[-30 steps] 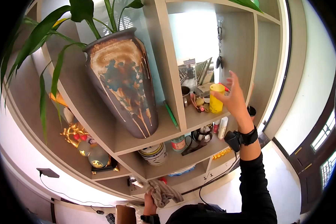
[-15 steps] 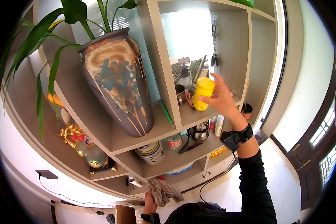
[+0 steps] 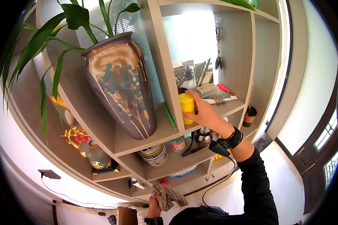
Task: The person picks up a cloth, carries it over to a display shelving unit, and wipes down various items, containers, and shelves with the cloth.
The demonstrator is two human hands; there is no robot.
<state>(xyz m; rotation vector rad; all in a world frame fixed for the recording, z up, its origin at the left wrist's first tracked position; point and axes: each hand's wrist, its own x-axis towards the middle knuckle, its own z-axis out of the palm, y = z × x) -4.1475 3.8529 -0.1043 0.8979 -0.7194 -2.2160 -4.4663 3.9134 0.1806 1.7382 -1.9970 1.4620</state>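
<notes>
My right hand [image 3: 203,112] is wrapped round a yellow cylindrical container [image 3: 186,105], thumb low and fingers over its far side. The container is upright in the small shelf compartment, close against the left divider; whether its base rests on the board I cannot tell. A dark mug [image 3: 181,90] is mostly hidden behind it. Low in the view, my left hand [image 3: 153,205] grips a grey-brown cloth [image 3: 168,196], which hangs in loose folds. To the right of the container lie a red-handled tool [image 3: 225,89] and a bunch of small grey metal pieces [image 3: 222,98].
A tall glazed vase [image 3: 122,88] with a leafy plant fills the compartment to the left, beside a green stick [image 3: 169,117]. Photos [image 3: 193,73] lean at the back and keys [image 3: 218,62] hang on the wall. Below stand a striped jar [image 3: 154,154] and a bottle [image 3: 178,144].
My right hand has moved left and slightly down with the yellow container, towards the divider. The red-handled tool and metal pieces have come into sight. The left hand still holds the cloth.
</notes>
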